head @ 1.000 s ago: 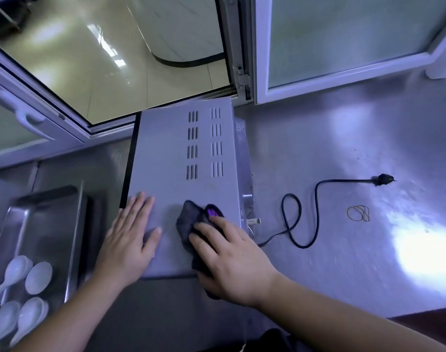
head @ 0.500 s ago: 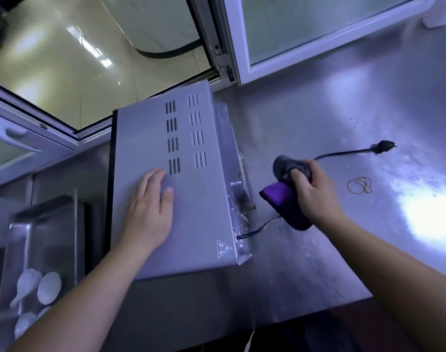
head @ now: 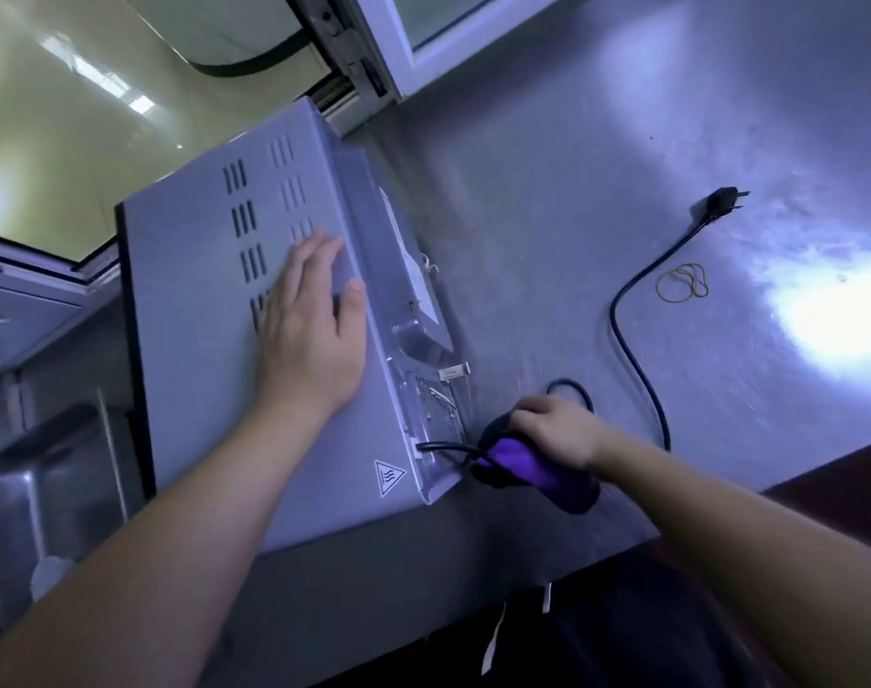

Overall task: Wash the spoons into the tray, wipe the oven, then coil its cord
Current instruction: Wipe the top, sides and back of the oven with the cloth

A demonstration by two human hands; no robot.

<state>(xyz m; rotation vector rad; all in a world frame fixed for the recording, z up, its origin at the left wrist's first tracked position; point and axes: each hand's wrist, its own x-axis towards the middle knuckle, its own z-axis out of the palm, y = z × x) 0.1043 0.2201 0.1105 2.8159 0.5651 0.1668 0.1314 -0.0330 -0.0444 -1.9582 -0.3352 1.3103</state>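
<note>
The grey oven (head: 200, 310) stands on the steel counter, its vented top facing me and its back panel turned to the right. My left hand (head: 309, 330) rests flat on the top near the right edge, fingers straight. My right hand (head: 555, 429) grips a dark and purple cloth (head: 532, 466) against the lower back of the oven, where the black cord (head: 632, 350) comes out. The cord loops over the counter to its plug (head: 718, 201). A metal tray (head: 51, 484) sits at the left; one white spoon (head: 51, 573) shows at its near end.
A yellow rubber band (head: 681, 283) lies on the counter beside the cord. An open window frame (head: 368, 67) stands behind the oven. The counter's front edge (head: 721, 504) runs diagonally at the lower right.
My right hand left the oven top with the cloth, swung right, then came down to the oven's lower back by the cord. My left hand slid toward the right edge. The view tilted.
</note>
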